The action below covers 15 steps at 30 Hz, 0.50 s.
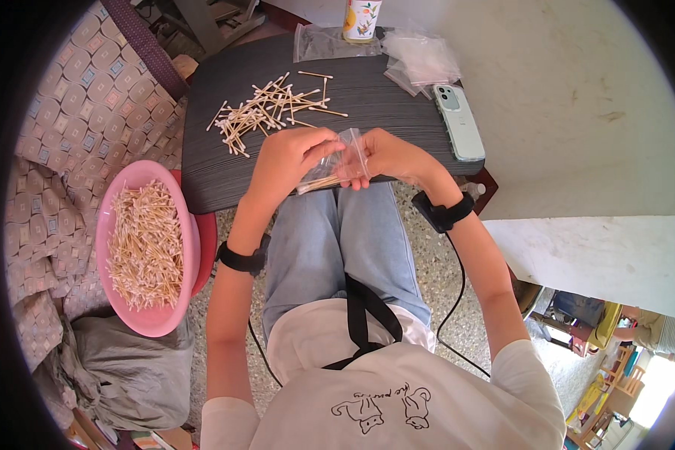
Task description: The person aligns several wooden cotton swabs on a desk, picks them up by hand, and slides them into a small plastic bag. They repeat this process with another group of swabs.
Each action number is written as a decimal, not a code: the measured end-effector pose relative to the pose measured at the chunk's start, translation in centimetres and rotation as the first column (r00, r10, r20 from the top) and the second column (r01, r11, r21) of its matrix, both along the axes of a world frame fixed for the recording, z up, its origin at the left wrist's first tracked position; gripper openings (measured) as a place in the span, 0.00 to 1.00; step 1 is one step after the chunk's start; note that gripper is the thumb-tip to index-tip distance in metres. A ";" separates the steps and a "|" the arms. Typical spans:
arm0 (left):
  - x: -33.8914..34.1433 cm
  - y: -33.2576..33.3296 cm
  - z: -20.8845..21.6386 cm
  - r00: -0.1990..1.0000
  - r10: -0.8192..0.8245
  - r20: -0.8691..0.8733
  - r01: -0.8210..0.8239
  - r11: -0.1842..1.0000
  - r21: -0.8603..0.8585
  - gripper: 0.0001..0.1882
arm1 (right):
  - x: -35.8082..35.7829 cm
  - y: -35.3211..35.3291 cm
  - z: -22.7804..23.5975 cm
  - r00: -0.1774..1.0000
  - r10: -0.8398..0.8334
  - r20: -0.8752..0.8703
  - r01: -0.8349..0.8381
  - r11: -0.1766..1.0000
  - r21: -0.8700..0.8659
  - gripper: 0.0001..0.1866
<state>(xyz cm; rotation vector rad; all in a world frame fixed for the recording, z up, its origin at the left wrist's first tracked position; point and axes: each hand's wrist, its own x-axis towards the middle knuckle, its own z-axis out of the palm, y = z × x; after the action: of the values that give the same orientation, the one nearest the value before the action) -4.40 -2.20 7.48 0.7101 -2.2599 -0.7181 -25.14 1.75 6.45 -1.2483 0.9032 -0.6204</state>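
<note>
Between my two hands, at the table's near edge, is a small clear zip bag (354,154) with a few cotton swabs (319,183) lying in its lower part. My left hand (292,154) pinches the bag's left side, fingers bent toward the opening. From the other side my right hand (392,156) grips the bag, its fingertips showing beneath and through the plastic. A loose pile of cotton swabs (266,111) with wooden sticks lies on the dark table (210,176) just beyond my left hand.
A pink basin (103,247) heaped with cotton swabs stands left of the table. At the table's far side are a printed cup (361,21) and a stack of clear bags (425,56). A pale phone (460,126) lies along the right edge, near a wall (577,135).
</note>
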 end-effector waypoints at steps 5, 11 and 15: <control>0.1 -0.5 -1.5 0.995 -0.031 -0.092 0.024 0.996 -0.081 0.07 | 0.1 0.0 0.1 0.999 0.040 -0.019 -0.040 0.999 0.011 0.13; -0.1 -0.2 -1.1 0.999 0.030 -0.043 -0.031 0.999 -0.037 0.07 | -0.9 0.4 -0.8 0.997 -0.070 0.033 0.070 0.998 0.008 0.14; -0.1 -0.5 -1.6 0.993 0.108 -0.055 -0.109 0.994 -0.017 0.08 | -0.7 0.5 -0.5 1.000 -0.023 -0.008 0.023 1.000 -0.001 0.14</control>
<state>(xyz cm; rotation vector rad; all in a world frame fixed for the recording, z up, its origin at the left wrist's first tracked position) -4.50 -2.71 5.89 0.7874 -2.1586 -0.6538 -25.89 2.26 5.99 -1.2439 0.9250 -0.6348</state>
